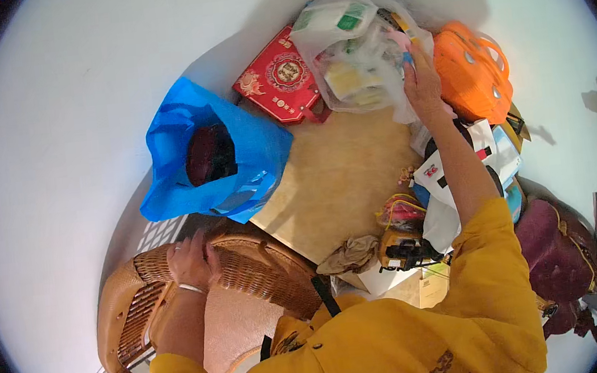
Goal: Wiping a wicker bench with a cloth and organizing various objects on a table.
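Note:
My left hand (192,262), with a ring and a pale bracelet, lies over the top rim of a woven wicker chair (264,273), its fingers curled over the edge. My right hand (422,85) reaches to the right side of a translucent plastic bag (366,53) on the wooden tabletop (342,160). Its fingers touch the bag near a yellow strip; whether they pinch the film is hard to tell. Packets with yellow and green parts show through the bag. Left of the bag leans a red gift box (288,77) with a ribbon handle.
A blue bag (258,158) stands open at the left with a dark object inside. Along the right are an orange handbag (474,75), a white cloth bag (437,173), a brown crumpled cloth (351,255) and a yellow-black device (404,246). White walls (80,99) rise behind.

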A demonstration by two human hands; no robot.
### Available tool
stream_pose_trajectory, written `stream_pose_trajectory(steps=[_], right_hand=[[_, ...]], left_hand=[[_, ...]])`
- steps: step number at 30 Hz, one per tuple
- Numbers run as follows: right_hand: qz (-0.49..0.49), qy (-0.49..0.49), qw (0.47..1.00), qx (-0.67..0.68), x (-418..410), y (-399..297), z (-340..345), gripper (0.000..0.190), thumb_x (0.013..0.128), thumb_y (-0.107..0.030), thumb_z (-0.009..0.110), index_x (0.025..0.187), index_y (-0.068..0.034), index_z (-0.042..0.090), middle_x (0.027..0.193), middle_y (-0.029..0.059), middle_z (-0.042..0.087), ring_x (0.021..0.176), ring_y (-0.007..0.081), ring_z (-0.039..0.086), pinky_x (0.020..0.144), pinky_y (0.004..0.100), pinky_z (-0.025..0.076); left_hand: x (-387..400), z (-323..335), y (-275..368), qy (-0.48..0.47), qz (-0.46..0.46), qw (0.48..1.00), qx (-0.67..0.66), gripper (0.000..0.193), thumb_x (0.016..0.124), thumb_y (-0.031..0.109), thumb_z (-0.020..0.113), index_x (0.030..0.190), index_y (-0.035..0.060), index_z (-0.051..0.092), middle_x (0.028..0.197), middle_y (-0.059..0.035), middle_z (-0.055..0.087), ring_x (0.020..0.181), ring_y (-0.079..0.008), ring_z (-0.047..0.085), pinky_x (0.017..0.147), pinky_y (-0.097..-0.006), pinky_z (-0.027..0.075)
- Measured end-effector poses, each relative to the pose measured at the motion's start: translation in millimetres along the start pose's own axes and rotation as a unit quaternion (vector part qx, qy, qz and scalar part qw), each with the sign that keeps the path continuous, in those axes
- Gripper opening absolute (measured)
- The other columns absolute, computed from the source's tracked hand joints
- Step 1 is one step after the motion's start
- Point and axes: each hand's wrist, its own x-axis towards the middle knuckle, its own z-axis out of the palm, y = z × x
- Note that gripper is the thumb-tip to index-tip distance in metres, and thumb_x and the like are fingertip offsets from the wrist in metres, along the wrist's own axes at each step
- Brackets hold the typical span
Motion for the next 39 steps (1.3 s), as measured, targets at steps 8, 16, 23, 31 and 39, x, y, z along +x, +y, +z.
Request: stream_pose_trajectory(steps=[8,16,23,31,39], right_hand=[[-0.083,-0.206,0.947,-0.232,-70,-5,-21,0.052,0.073,-0.020,0.063,0.122,-0.011,0.049,0.121,0.0168,0.047,0.113,0.0343,0.043,0.092,0.0442,0.039],[-0.028,-0.364,0.895,-0.255,-49,-8,-56,0.033,0.061,-0.023,0.068,0.090,-0.008,0.067,0.120,0.0148,0.046,0.115,0.0336,0.042,0.090,0.0417,0.042],[0.030,-0.485,0.832,-0.266,-27,-15,-60,0.031,0.065,-0.023,0.065,0.090,-0.004,0.067,0.107,0.0211,0.058,0.099,0.0352,0.057,0.083,0.0429,0.046],[0.002,-0.338,0.930,-0.144,-43,-11,-63,0.031,0.072,-0.019,0.063,0.100,-0.006,0.062,0.089,0.0190,0.061,0.087,0.0356,0.058,0.077,0.0437,0.045],[-0.169,0.000,0.974,-0.154,-23,-45,-85,0.014,0.071,-0.003,0.062,0.084,-0.003,0.058,0.085,0.0138,0.053,0.088,0.0322,0.051,0.073,0.0391,0.044]], left_hand=[[-2,2,-2,-0.034,-0.001,0.999,-0.004,0.034,0.075,0.019,0.053,0.104,0.0022,0.058,0.079,-0.0139,0.059,0.075,-0.0306,0.056,0.078,-0.0438,0.039],[-3,1,-3,-0.032,0.011,0.999,0.014,0.035,0.075,0.020,0.052,0.104,0.0012,0.059,0.080,-0.0134,0.060,0.075,-0.0303,0.056,0.077,-0.0433,0.040],[0,1,-2,-0.001,0.032,0.999,0.008,0.034,0.075,0.020,0.053,0.102,0.0013,0.059,0.077,-0.0125,0.058,0.071,-0.0289,0.055,0.069,-0.0417,0.040],[4,0,-1,-0.014,0.024,1.000,0.008,0.033,0.074,0.019,0.053,0.101,0.0015,0.059,0.075,-0.0130,0.057,0.069,-0.0291,0.055,0.067,-0.0410,0.040],[2,-1,-1,-0.034,0.011,0.999,0.021,0.034,0.072,0.019,0.053,0.101,0.0013,0.059,0.074,-0.0137,0.057,0.070,-0.0299,0.055,0.071,-0.0431,0.040]])
